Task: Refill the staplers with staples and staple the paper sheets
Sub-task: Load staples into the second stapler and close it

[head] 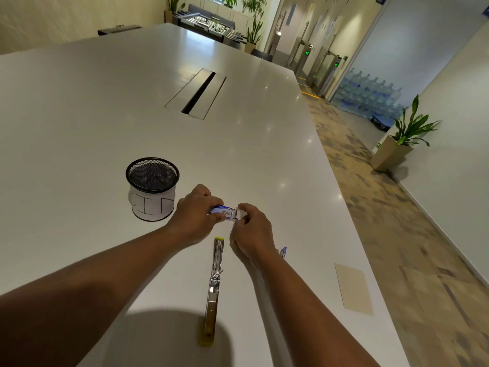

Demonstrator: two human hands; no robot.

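A small blue and white staple box point(227, 213) is held between both hands just above the white table point(105, 102). My left hand point(197, 211) grips its blue sleeve. My right hand point(251, 229) pinches the white inner tray, which is slid partly out with silver staples showing. Near me a stapler point(214, 282) with yellow ends lies swung fully open, flat on the table, its metal channel facing up. A beige paper sheet point(354, 288) lies to the right near the table's edge.
A black mesh cup point(152, 188) with a handwritten white paper wrap stands left of my hands. A small blue and white scrap point(283, 252) shows behind my right wrist. A cable slot point(198, 92) is set in the table's middle. The table's right edge drops to a carpeted corridor.
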